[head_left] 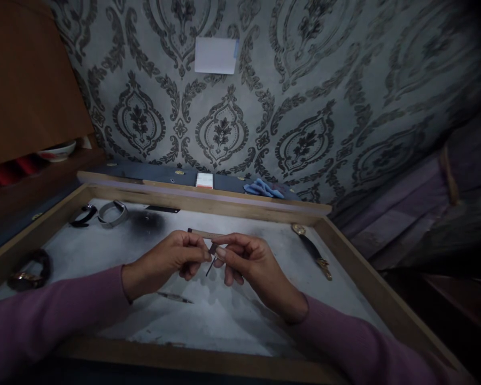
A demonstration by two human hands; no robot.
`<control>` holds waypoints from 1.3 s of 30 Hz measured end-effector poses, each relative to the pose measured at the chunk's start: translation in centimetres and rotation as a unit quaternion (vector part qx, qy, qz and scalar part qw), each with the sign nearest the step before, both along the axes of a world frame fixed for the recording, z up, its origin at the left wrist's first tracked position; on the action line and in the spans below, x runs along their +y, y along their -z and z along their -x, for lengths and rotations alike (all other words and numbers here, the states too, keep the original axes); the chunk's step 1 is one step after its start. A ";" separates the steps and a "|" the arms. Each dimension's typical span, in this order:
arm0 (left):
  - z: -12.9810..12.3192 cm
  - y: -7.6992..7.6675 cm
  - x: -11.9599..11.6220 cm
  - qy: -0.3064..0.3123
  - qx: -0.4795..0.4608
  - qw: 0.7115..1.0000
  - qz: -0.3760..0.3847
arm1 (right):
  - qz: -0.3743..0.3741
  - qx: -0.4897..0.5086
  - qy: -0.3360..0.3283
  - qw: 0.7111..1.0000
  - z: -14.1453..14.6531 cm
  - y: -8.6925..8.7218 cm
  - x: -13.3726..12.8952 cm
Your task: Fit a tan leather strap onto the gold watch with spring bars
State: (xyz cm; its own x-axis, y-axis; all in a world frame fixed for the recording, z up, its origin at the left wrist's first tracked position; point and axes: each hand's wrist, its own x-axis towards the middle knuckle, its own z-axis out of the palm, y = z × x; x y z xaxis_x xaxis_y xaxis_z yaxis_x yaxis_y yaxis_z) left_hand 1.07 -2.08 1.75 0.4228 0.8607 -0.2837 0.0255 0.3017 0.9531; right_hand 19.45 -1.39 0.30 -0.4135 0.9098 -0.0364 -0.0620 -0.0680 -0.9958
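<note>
Above the middle of a white-bottomed wooden tray (pixel 240 202), my two hands come together at the fingertips. My left hand (pixel 186 254) is closed in a pinch at one side of a small dark piece (pixel 212 248). On its other side, thumb and fingers of my right hand (pixel 246 259) press together on it. From between the fingertips a thin dark strip (pixel 210 267) points downward; its exact kind is too small to make out. Just behind the hands shows a brownish strip with a dark end (pixel 202 233). A slim pointed metal tool (pixel 175 297) lies below my left hand.
Watches lie around the tray: a gold one with a black strap (pixel 310 248), a dark one (pixel 30 272), a grey band (pixel 113 214) and a black band (pixel 84 216). A flat black strip (pixel 162 209) rests near the back edge. Beyond are a small box (pixel 204 181) and blue cloth (pixel 262 187).
</note>
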 end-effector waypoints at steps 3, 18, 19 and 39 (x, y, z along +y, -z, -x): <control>0.0 -0.1 0.0 -0.003 0.001 1.000 0.004 | -0.001 0.006 0.002 1.000 0.1 -0.1 -0.1; 0.1 0.5 0.0 -0.006 -0.014 1.000 0.007 | -0.002 -0.008 0.023 1.000 0.0 -0.4 -0.1; 0.1 0.5 0.1 -0.007 -0.015 1.000 0.007 | 0.000 -0.006 0.022 1.000 0.0 -0.5 -0.1; 0.3 0.3 0.0 0.007 -0.041 0.999 0.000 | 0.005 -0.002 0.027 1.000 -0.1 -0.5 -0.1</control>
State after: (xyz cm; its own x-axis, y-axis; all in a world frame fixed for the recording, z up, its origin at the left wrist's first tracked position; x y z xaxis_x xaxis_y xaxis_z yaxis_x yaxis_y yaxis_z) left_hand 0.77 -2.04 1.41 0.4561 0.8549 -0.2473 -0.0479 0.3010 0.9524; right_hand 19.50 -1.49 0.84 -0.3643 0.9301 -0.0475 -0.0623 -0.0753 -0.9952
